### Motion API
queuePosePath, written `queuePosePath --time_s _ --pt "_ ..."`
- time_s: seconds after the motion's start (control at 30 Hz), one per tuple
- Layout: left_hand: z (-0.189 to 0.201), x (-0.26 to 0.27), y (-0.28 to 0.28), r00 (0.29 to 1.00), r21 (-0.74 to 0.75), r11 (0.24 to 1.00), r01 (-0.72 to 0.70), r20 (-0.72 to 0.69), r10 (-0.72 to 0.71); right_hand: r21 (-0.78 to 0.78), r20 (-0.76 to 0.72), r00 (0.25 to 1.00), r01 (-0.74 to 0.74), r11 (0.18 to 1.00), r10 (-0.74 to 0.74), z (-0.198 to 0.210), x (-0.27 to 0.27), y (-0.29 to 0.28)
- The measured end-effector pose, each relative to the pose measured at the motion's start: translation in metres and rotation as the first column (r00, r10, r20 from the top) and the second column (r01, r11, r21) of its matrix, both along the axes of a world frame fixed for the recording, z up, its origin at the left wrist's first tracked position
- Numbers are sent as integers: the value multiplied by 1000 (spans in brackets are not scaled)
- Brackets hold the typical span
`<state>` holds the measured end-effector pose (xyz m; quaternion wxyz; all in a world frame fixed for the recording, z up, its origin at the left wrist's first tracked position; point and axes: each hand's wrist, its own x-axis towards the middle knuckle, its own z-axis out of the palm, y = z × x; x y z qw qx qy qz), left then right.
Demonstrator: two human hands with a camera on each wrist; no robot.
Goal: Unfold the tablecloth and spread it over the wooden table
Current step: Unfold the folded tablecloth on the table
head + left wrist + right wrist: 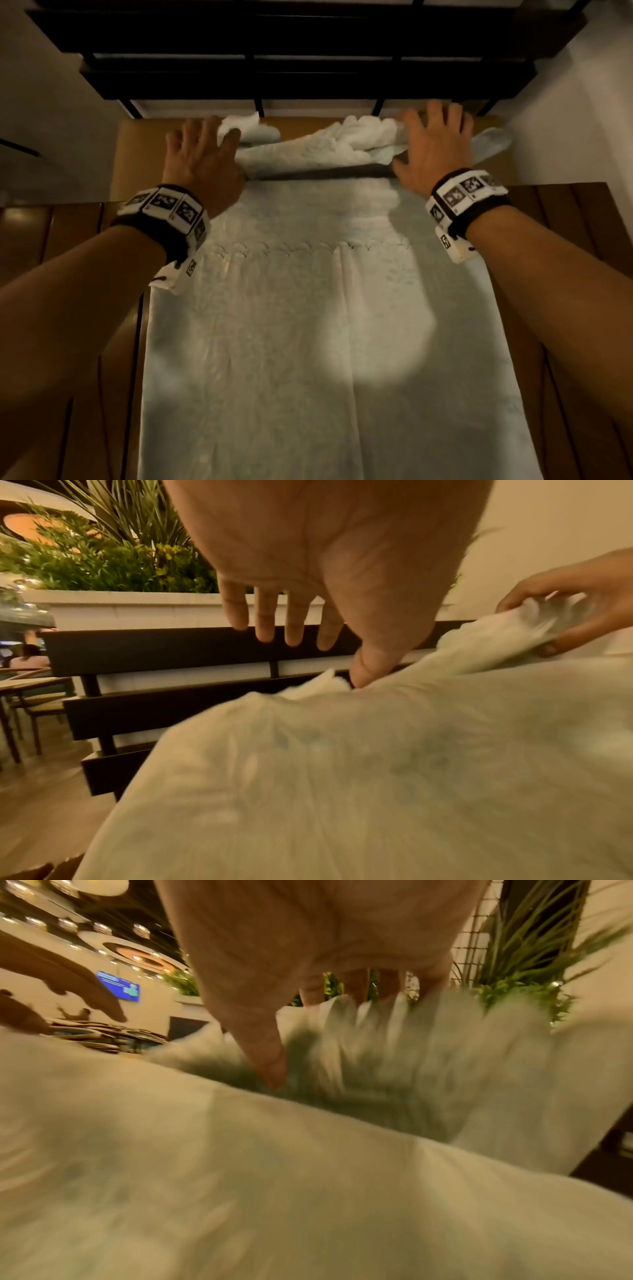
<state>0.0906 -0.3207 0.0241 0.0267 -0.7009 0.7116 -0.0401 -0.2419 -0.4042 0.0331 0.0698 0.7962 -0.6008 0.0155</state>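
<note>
A white patterned tablecloth [308, 325] lies as a long strip down the middle of the wooden table [68, 308], with its far end gathered in a crumpled bunch [325, 147]. My left hand [202, 154] is at the bunch's left end; in the left wrist view its fingers [294, 620] are straight and off the cloth while the thumb presses into the tablecloth [377, 777]. My right hand [435, 140] lies over the bunch's right end. In the left wrist view the right hand [582, 593] curls round the gathered cloth. The right wrist view is blurred, with the tablecloth [274, 1177] filling it.
Bare wood shows on both sides of the strip. A black slatted rail [308, 68] runs just beyond the table's far edge, with green plants [103, 561] in a white planter behind it. A white wall [582, 102] stands at the far right. Another table and chair [31, 693] are at the left.
</note>
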Motion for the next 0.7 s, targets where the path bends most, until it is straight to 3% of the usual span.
queuePosePath --time_s 0.07,0.13,0.23,0.33,0.43,0.6,0.7 --pt "2 -4 27 998 38 997 61 -33 -60 -33 28 998 -58 998 59 4 -1 32" --pt "-11 -4 49 988 105 987 123 -103 -112 40 98 987 -134 990 130 -7 -2 58" --pt "-38 -3 86 980 255 958 127 -179 -82 383 218 971 -179 906 99 -38 -10 96" --pt "-59 -4 108 988 356 933 58 -154 -3 518 116 988 -151 842 105 -64 -20 110" --pt "-70 -8 110 985 414 910 27 -165 46 580 116 992 -104 808 44 -73 -18 106" --pt "-63 -10 126 991 322 941 100 -114 -66 654 41 998 -62 754 47 -66 -13 117" --pt "-61 -8 133 981 222 966 133 -167 -96 628 151 988 -75 775 -27 -62 -17 134"
